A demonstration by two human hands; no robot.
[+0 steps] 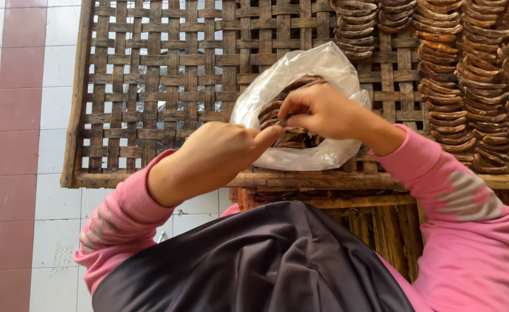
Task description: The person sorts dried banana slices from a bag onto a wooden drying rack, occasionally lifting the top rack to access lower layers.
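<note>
At left of centre my left hand (211,156) pinches one brown dried strip (277,128) in a narrow grip at the mouth of the clear plastic bag (318,66). My right hand (318,110) closes on the strip bundle (295,136) inside. Stacked strips (474,86) fill the woven tray's (150,75) upper right.

clear plastic bag (324,69) | on woven tray's near edge | rounded, open | holds brown curved strips

Woven bamboo tray (150,86), tiled floor (11,115)
</note>
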